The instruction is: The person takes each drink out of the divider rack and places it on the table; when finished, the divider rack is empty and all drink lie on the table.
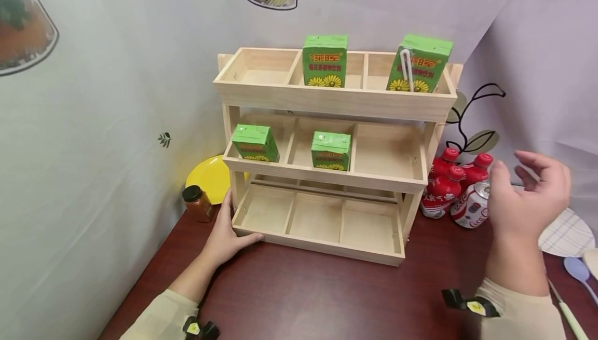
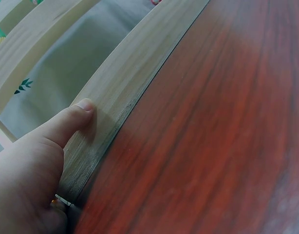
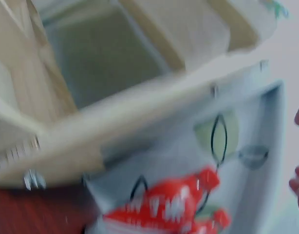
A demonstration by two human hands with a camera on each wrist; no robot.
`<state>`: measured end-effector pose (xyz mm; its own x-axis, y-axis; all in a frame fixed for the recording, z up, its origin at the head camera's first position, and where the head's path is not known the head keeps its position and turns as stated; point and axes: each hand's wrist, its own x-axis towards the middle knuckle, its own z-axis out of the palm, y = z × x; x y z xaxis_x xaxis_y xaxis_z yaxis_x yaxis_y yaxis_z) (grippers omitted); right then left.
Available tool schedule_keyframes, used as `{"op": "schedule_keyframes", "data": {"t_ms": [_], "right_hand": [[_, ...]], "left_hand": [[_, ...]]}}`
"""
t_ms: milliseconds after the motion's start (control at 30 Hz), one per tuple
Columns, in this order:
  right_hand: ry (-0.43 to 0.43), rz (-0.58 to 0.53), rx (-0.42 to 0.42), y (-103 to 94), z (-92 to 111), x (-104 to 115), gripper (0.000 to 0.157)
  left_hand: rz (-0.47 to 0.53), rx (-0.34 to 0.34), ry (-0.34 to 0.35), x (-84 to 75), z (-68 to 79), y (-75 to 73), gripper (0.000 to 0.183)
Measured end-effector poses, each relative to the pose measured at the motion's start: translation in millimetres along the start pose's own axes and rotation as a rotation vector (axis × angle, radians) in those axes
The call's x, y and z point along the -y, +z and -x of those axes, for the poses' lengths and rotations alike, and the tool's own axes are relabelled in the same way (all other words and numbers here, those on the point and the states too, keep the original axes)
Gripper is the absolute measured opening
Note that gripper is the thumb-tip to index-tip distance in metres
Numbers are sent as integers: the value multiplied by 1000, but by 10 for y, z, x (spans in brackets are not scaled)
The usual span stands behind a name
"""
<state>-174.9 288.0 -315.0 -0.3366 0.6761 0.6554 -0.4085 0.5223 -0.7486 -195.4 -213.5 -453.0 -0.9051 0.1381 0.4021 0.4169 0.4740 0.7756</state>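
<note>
A three-tier wooden display rack [image 1: 317, 148] stands on the dark red table. At its lower left corner my left hand [image 1: 227, 239] grips the bottom tray, thumb on the front board [image 2: 135, 68] and the fingers along the side. My right hand [image 1: 532, 194] is raised in the air to the right of the rack, fingers loosely bent and holding nothing. Two green drink cartons sit in the top tray: one in the middle [image 1: 324, 62], one with a straw [image 1: 420, 65] tilted at the right. Two more cartons, left [image 1: 255, 144] and middle [image 1: 330, 151], sit in the second tray.
Behind the right hand stand several red bottles [image 1: 441, 192] and a cola can [image 1: 471, 206]. A plaid plate [image 1: 567, 233], a blue spoon [image 1: 578, 269] and a pale-handled utensil [image 1: 572, 322] lie far right. Left of the rack are a dark-lidded jar [image 1: 198, 205] and a yellow plate [image 1: 212, 176].
</note>
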Motion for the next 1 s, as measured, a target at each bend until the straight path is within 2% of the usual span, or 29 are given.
{"op": "schedule_keyframes", "data": {"t_ms": [67, 133, 200, 267, 367, 467, 567, 667, 867, 1000], "right_hand": [[-111, -205, 6, 93, 104, 204, 19], [-198, -402, 49, 186, 208, 339, 18], [-263, -510, 114, 283, 310, 428, 17], [-339, -498, 195, 368, 402, 504, 19], [-463, -383, 325, 482, 505, 630, 25], [-535, -284, 472, 575, 572, 775, 26], [-525, -265, 627, 659, 627, 888, 28], [-490, -268, 725, 760, 686, 917, 37], [-413, -244, 822, 1060, 795, 804, 56], [-387, -217, 867, 1195, 836, 783, 57]], "left_hand": [[-5, 4, -3, 5, 2, 0, 131], [-1, 7, -3, 7, 4, -1, 131], [0, 3, -2, 7, 5, -2, 131], [2, 1, -3, 5, 7, -4, 131], [-6, 3, -4, 3, 8, -4, 131], [-9, 1, -11, 1, 9, -3, 132], [-15, -4, -19, 3, 13, -1, 132], [-10, 0, -20, 11, 13, 1, 133], [-6, -4, -10, 10, 1, -2, 133], [1, -1, -10, -13, 2, -7, 132]]}}
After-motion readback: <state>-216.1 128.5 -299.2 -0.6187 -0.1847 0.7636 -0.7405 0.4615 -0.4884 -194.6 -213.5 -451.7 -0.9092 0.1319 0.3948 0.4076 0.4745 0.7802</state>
